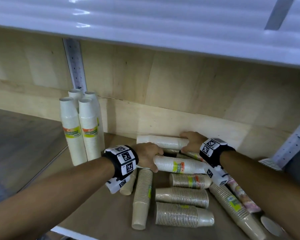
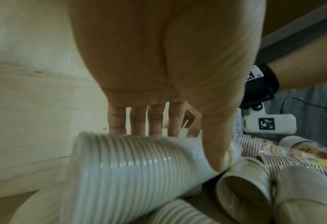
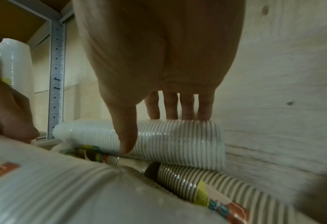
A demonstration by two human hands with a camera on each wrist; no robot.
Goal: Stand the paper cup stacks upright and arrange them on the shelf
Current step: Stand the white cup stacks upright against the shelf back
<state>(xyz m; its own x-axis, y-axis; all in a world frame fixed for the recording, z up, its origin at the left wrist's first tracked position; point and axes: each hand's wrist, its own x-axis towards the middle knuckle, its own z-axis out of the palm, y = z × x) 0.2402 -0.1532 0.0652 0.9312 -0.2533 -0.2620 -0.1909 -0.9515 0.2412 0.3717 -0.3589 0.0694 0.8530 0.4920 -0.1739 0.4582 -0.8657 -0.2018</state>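
Gripping two lying white stacks at once: left hand (image 1: 148, 157) curled round the labelled stack (image 1: 178, 166), right hand (image 1: 190, 142) wrapped round the rear stack (image 1: 163, 142) against the back panel. Four upright stacks (image 1: 81, 125) at 10 o'clock on the shelf (image 1: 87, 201). Best tipping each wide-rim down, setting just beside those.

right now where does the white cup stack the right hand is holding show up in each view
Head: the white cup stack lies on its side at centre right against the back panel, the right hand on its wide end.
Left wrist: cannot tell; the left hand's own stack fills the view.
Right wrist: at centre, under the thumb and fingers.
Shared landmark: the perforated metal upright.
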